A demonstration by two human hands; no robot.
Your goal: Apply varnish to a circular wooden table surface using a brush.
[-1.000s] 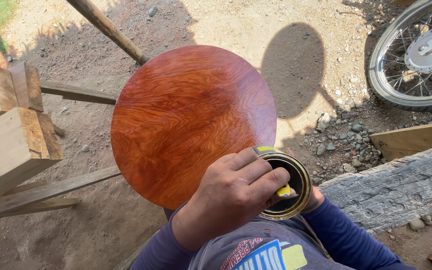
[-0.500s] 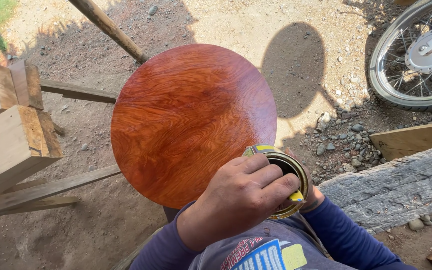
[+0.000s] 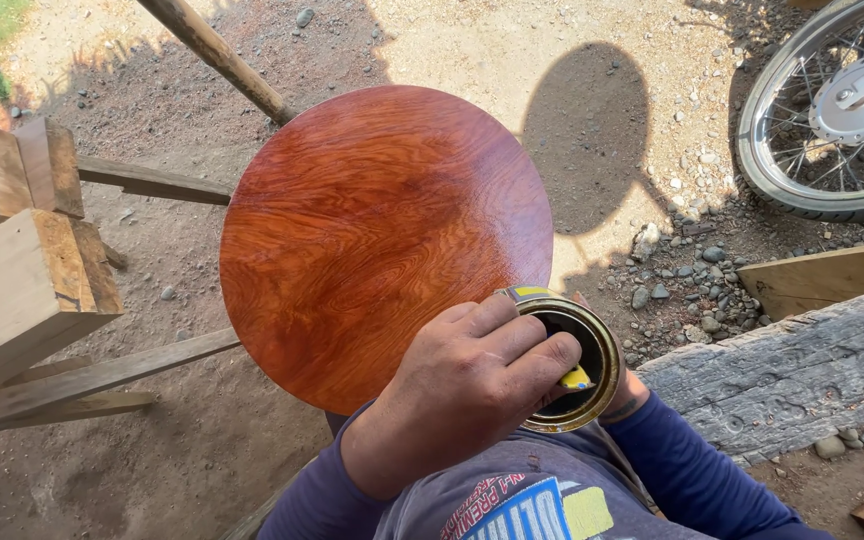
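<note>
Left hand: your left hand (image 3: 472,385) was curled over the open mouth of the small round metal can (image 3: 574,358), fingers bent and pinching a yellow-handled tool (image 3: 577,378) that dipped inside.
Right hand: your right hand (image 3: 628,393) was almost wholly hidden behind the can; only a bit of wrist and blue sleeve showed, seemingly cupping the can from beneath, though how tightly you could not tell.
Can: it had a gold-coloured rim and a dark interior; its contents were too shadowed to make out. It sat at the near right edge of the disc, just in front of your chest.
Disc: the round, glossy reddish-brown wooden disc (image 3: 382,240) with swirling grain lay flat in the middle of the view, its surface shining wet.
Around: pale sawn timber blocks (image 3: 22,250) lay to the left, a weathered grey beam (image 3: 802,380) to the right, a spoked motorcycle wheel (image 3: 832,110) at top right, all on gravelly dirt ground (image 3: 602,60).
</note>
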